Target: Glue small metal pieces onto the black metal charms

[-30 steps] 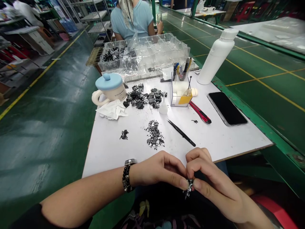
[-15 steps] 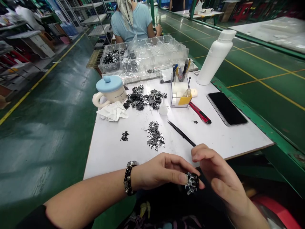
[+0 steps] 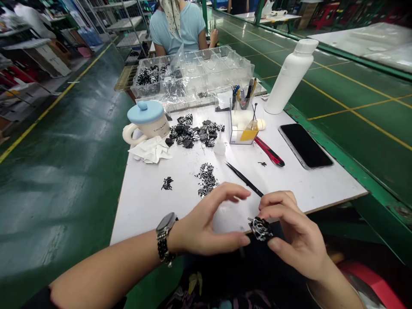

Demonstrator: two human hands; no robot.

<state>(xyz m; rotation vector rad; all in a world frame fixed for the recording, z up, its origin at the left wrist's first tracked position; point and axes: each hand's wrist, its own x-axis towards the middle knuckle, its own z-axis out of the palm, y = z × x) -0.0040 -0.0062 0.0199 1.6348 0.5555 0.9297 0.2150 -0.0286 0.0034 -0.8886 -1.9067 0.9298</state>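
Between the thumb and fingers of my right hand (image 3: pixel 296 231) sits a small black part with shiny metal pieces (image 3: pixel 261 228), held at the table's front edge. My left hand (image 3: pixel 212 227) is just left of it, thumb and fingers spread, with nothing in it; a watch and a dark beaded bracelet are on that wrist. Beyond my left hand lies a pile of small silver and black pieces (image 3: pixel 206 178), partly covered by its fingers. Black tweezers (image 3: pixel 244 178) rest on the table, their near end close to my right fingertips.
A lidded mug (image 3: pixel 146 120), crumpled tissue (image 3: pixel 151 150) and a heap of black parts (image 3: pixel 193 133) lie farther back. Rightward are a red utility knife (image 3: pixel 269 151), a phone (image 3: pixel 305 146) and a white bottle (image 3: pixel 291 77). Behind stand clear plastic trays (image 3: pixel 222 71) and a seated person (image 3: pixel 178 30).
The black part has passed from my left hand to my right hand. My left hand has let go, opened and moved slightly left, over the near end of the small-piece pile.
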